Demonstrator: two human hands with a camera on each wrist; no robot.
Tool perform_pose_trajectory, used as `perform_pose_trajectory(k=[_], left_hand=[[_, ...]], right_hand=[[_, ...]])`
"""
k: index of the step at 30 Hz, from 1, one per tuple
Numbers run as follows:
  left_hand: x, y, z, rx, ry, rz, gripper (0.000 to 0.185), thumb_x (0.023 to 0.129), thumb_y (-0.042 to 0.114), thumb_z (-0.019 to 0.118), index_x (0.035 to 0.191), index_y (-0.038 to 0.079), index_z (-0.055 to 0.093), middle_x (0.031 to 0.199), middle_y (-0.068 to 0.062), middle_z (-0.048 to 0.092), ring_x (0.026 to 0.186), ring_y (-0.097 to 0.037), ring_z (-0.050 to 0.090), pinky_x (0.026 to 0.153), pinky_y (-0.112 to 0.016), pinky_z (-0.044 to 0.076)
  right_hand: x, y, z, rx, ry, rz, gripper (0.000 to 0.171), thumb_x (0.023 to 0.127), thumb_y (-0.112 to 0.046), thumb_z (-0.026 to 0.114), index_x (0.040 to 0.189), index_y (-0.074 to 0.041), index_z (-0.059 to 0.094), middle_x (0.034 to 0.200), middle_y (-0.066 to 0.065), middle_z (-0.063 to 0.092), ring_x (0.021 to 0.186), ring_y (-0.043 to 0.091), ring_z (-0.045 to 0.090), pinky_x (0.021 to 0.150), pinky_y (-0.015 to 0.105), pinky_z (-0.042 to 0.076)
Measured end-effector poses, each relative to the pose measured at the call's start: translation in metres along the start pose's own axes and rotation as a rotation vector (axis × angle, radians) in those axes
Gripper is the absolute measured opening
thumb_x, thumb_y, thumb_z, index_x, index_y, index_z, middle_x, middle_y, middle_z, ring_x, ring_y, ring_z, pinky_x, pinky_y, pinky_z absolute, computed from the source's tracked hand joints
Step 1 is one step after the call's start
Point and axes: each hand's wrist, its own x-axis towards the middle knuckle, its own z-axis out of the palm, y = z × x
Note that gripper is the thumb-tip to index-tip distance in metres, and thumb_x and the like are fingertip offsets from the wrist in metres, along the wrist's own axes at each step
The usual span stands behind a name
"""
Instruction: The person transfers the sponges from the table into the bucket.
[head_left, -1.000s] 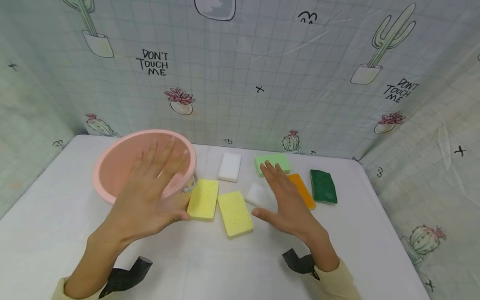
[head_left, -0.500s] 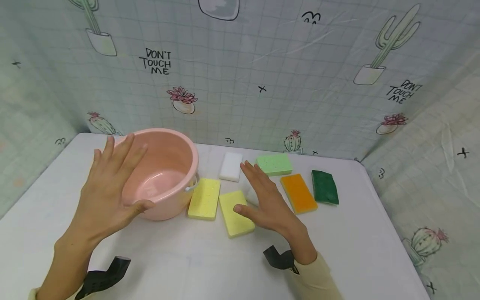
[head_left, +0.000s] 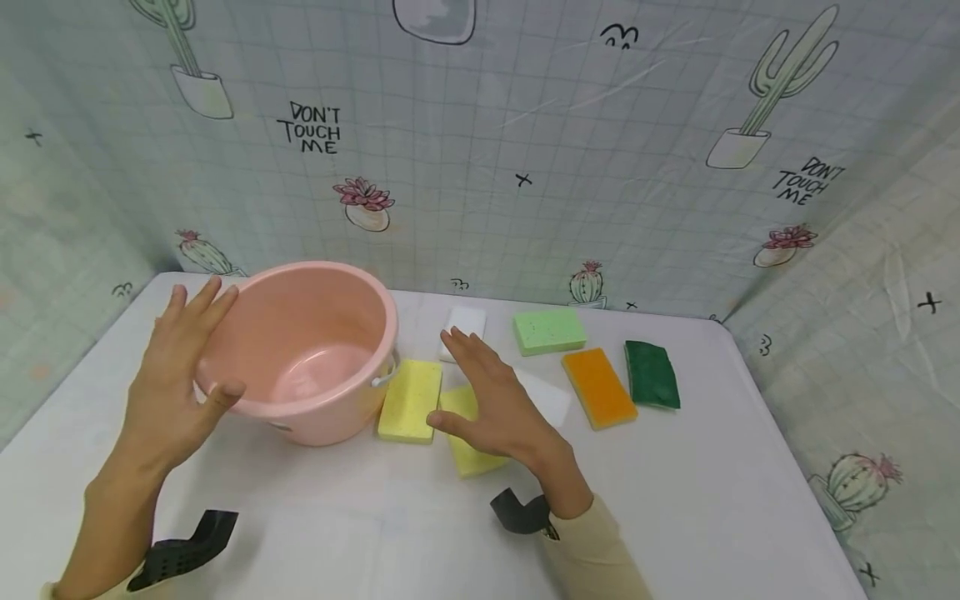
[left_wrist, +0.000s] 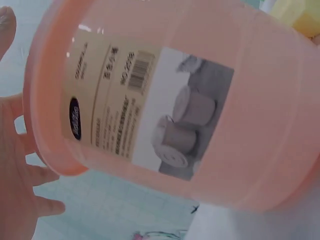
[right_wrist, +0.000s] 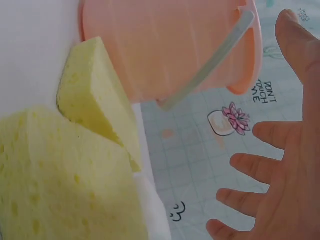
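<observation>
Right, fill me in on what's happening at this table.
A person's left hand is open at the left side of a pink bucket; whether they touch is hard to tell. The right hand, also open, partly hides one of two yellow sponges in the head view. Neither grips anything. The bucket stands upright on the white table, and to its right lie the yellow sponges, two white blocks, a light green sponge, an orange sponge and a dark green pad.

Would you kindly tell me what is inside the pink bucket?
In the head view, no objects show inside the bucket, just its pink inner sides and part of its shiny floor. The nearest floor is hidden by the front wall.
</observation>
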Motion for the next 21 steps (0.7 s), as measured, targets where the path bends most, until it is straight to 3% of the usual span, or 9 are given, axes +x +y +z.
perform_pose_trajectory(k=[5,10,15,21], left_hand=[[-0.005,-0.011,0.001,-0.171,0.025,-0.105,0.076,0.085,0.062,0.056,0.145,0.017,0.042,0.153,-0.007,0.032,0.144,-0.020,0.015,0.109,-0.061,0.000],[-0.011,-0.014,0.006,-0.289,0.001,-0.216,0.060,0.093,0.036,0.056,0.147,0.019,0.039,0.154,0.000,0.030,0.141,-0.010,0.021,0.114,-0.038,0.008],[-0.011,-0.017,0.009,-0.295,-0.024,-0.225,0.066,0.085,0.008,0.052,0.148,0.017,0.037,0.156,0.000,0.025,0.141,-0.013,0.020,0.112,-0.035,0.012],[-0.014,-0.025,0.013,-0.421,-0.041,-0.215,0.066,0.084,0.005,0.048,0.148,0.011,0.033,0.157,-0.004,0.019,0.141,-0.018,0.019,0.107,-0.022,0.027]], right_hand=[[0.006,0.001,0.012,0.019,-0.039,0.017,0.091,0.082,-0.074,0.048,0.154,-0.031,0.013,0.159,-0.006,0.014,0.144,0.019,0.011,0.106,0.063,0.021],[0.006,0.006,0.022,0.009,-0.068,0.044,0.094,0.080,-0.066,0.060,0.154,-0.030,0.014,0.158,-0.005,0.017,0.144,0.017,0.012,0.107,0.060,0.021],[0.007,0.009,0.030,-0.014,-0.059,0.035,0.100,0.075,-0.067,0.065,0.153,-0.026,0.019,0.157,-0.002,0.023,0.142,0.019,0.017,0.105,0.059,0.026],[0.010,0.016,0.041,-0.096,-0.047,0.038,0.106,0.069,-0.071,0.067,0.152,-0.021,0.024,0.154,0.003,0.029,0.138,0.022,0.025,0.104,0.052,0.031]])
